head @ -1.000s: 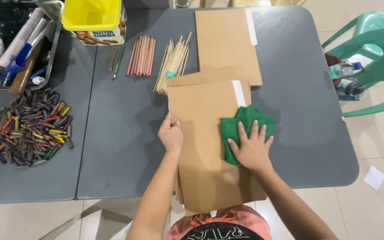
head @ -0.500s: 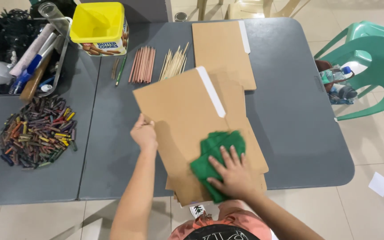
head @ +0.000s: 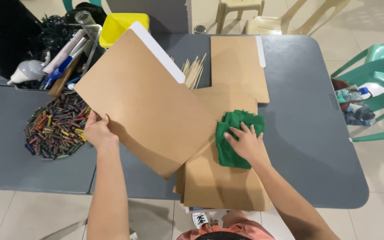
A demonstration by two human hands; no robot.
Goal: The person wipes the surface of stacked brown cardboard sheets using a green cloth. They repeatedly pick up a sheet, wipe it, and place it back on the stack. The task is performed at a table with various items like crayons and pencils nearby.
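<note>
Near the tabletop's [head: 298, 146] front edge, the left hand [head: 96, 132], pinching the top brown folder [head: 143, 100], has swung it leftward, exposing the stack [head: 221, 178] where the spread right hand [head: 245, 142] presses a green cloth [head: 232, 126].

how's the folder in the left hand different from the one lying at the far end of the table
The held folder is lifted and tilted, gripped by the left hand; the far folder lies flat, untouched. The held one looks larger, being nearer the camera. Both are brown with a white edge strip.
</note>
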